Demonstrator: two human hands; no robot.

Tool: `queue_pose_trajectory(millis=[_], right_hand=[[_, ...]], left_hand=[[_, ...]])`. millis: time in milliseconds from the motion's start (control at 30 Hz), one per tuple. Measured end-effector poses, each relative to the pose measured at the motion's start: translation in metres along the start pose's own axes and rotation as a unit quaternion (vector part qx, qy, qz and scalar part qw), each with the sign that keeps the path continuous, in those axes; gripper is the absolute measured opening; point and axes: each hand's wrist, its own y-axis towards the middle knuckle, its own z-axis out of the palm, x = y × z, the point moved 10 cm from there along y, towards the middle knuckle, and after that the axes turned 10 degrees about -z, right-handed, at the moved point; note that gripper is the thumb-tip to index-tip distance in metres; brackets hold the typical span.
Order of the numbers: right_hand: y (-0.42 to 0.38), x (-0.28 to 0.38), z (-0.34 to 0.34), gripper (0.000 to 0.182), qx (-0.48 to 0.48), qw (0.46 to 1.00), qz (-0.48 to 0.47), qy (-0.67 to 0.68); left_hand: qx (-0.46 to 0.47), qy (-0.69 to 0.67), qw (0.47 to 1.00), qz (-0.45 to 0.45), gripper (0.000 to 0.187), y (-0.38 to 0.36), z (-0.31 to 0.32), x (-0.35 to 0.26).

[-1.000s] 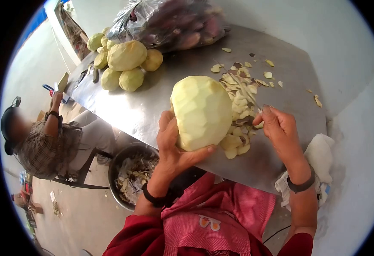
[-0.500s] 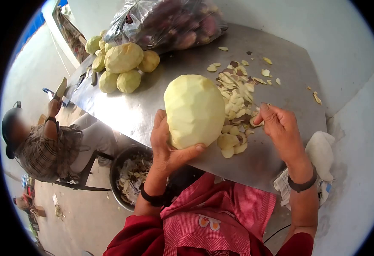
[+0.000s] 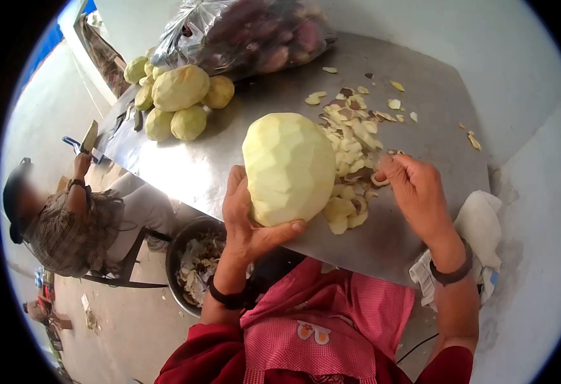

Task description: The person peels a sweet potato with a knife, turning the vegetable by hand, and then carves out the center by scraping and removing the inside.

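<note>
My left hand (image 3: 245, 221) grips a large, pale yellow peeled tuber (image 3: 288, 169) from its lower left side, thumb along the bottom. Facets from cutting cover its smooth surface. To the right, my right hand (image 3: 418, 192) is closed in a pinch, apart from the tuber. Something small and pale shows at its fingertips, but I cannot make out what it holds. Between the hands and beyond them lies a pile of peelings (image 3: 351, 137), cream with some dark purple-brown skin, on the metal table (image 3: 421, 70).
Several peeled tubers (image 3: 181, 88) are heaped at the table's far left. Behind them stands a clear plastic bag (image 3: 261, 38) of purple-skinned roots. A bowl of scraps (image 3: 184, 291) is below the edge. At left sits another person (image 3: 69, 224) with a knife (image 3: 89, 136). A white cloth (image 3: 479, 224) is at right.
My right hand has shifted slightly, its fingers curling more over the peelings. My left hand keeps hold of the tuber, which has barely moved. The whole view has shifted slightly.
</note>
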Motion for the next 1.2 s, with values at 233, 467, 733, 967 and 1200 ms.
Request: queue_pose_trajectory(millis=[233,467,733,967,1200], right_hand=[[-0.005,0.01,0.012,0.046,0.039,0.98,0.064,0.187],[-0.004,-0.006,0.016,0.043,0.049,0.998,0.05,0.008],[-0.003,0.026,0.012,0.032,-0.001,0.989,-0.03,0.148],[0.0,0.009,0.011,0.036,0.016,0.996,-0.017,-0.09],[0.001,-0.005,0.008,0.043,-0.031,0.99,0.034,0.13]], left_hand=[[-0.033,-0.098,0.993,-0.048,0.074,0.001,-0.003,0.01],[-0.013,-0.085,0.996,-0.034,0.073,-0.001,-0.001,0.009],[-0.014,-0.125,0.99,-0.059,0.074,-0.001,0.0,0.016],[-0.003,-0.132,0.989,-0.073,0.073,-0.002,0.001,0.015],[-0.022,-0.153,0.983,-0.095,0.076,-0.003,-0.001,0.027]])
